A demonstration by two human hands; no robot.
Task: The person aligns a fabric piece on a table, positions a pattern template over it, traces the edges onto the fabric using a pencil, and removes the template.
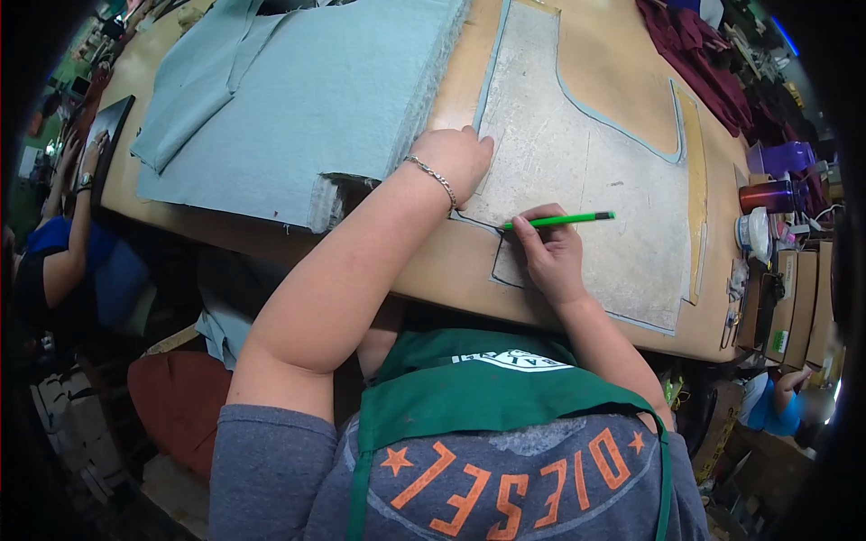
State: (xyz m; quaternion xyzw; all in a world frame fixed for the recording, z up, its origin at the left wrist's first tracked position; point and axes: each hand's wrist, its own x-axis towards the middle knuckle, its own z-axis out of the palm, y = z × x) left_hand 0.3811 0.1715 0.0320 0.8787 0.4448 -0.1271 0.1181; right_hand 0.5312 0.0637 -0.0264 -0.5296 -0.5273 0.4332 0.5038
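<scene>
My right hand (550, 252) grips a green pencil (573, 218), its tip near a dark line at the lower left edge of a large, worn, pale grey pattern piece (622, 207). Narrow light-blue edges show around parts of this piece, which lies flat on the tan table (442, 261). My left hand (454, 162) rests at the piece's left edge with its fingers curled; what lies under them is hidden. Left of it, a light-blue cloth (316, 99) with a frayed right edge is spread out, partly folded over at its upper left.
Dark red cloth (695, 54) lies at the upper right. A purple container (783, 159), a dark cup (769, 197) and a white tub (752, 231) stand at the right edge, near cardboard boxes (798, 307). Another person's arm (81, 207) shows at the far left, another person (785, 401) at lower right.
</scene>
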